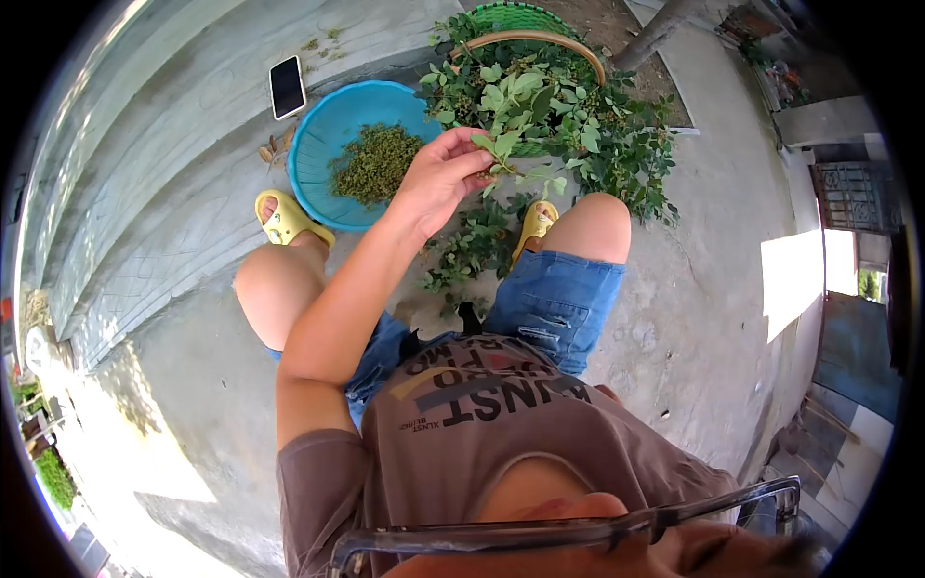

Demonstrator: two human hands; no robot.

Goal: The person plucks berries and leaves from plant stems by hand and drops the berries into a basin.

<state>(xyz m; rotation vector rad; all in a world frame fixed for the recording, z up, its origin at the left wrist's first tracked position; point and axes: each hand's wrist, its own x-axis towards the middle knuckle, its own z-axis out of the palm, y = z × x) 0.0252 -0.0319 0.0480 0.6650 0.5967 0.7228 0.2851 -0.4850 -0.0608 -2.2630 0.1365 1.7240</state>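
My left hand (448, 178) pinches a leafy green sprig (511, 144) between thumb and fingers, above the gap between the blue basin and the heap of plants. Small berry-like clusters hang by the fingertips. The round blue basin (310, 164) lies to the left of the hand, holding a pile of small green-brown clusters (376, 164). Beyond and to the right, leafy branches (617, 154) spill over a green woven basket (520, 13) with a curved tan handle (525, 36). My right hand is not visible.
A phone (287, 88) lies on the pale concrete beyond the basin. Loose leafy stems (472, 246) are on the ground between my feet, which wear yellow sandals (281, 222). Dry leaves (275, 147) lie left of the basin. Steps (125, 144) rise at the left.
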